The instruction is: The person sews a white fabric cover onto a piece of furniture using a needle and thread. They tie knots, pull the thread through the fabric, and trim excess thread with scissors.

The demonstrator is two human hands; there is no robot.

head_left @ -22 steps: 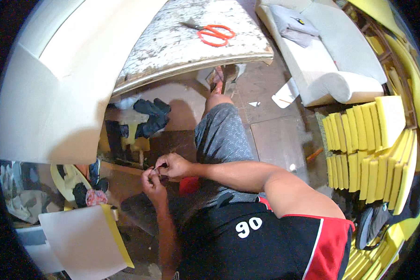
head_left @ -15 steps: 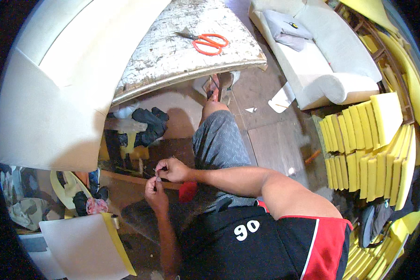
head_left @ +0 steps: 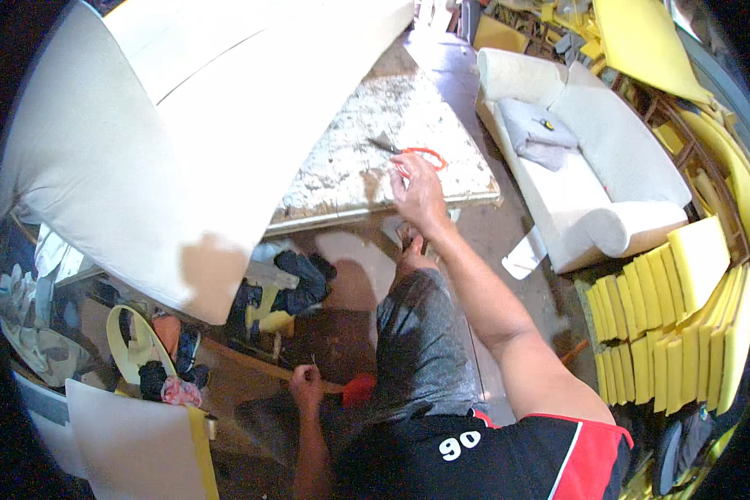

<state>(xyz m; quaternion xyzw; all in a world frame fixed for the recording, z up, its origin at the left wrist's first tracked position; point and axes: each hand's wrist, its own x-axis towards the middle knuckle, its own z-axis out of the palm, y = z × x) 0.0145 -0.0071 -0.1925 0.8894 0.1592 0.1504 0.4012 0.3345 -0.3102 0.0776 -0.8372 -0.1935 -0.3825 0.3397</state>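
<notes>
A pair of scissors point(head_left: 429, 151) with orange-red handles and dark blades lies on the worn, white-flecked tabletop point(head_left: 367, 117). My right hand point(head_left: 419, 196) is stretched forward to it, fingers closed over the nearer handle loop. Low down near my lap, my left hand point(head_left: 306, 385) is closed in a pinch. Something thin and light sticks up from its fingertips, too fine to identify. A large cream upholstered piece point(head_left: 225, 142) leans over the left part of the table.
To the right stands a cream sofa point(head_left: 587, 167) with a folded grey cloth point(head_left: 537, 132) on its seat. Stacked yellow foam pieces point(head_left: 662, 308) sit nearer me. At lower left are a white panel point(head_left: 133, 437), a yellow ring-shaped piece point(head_left: 125, 342) and cloth scraps.
My right hand has left my left hand and reached forward onto the scissors. The left hand stays low in its pinch. The whole view has shifted, showing more of the room ahead.
</notes>
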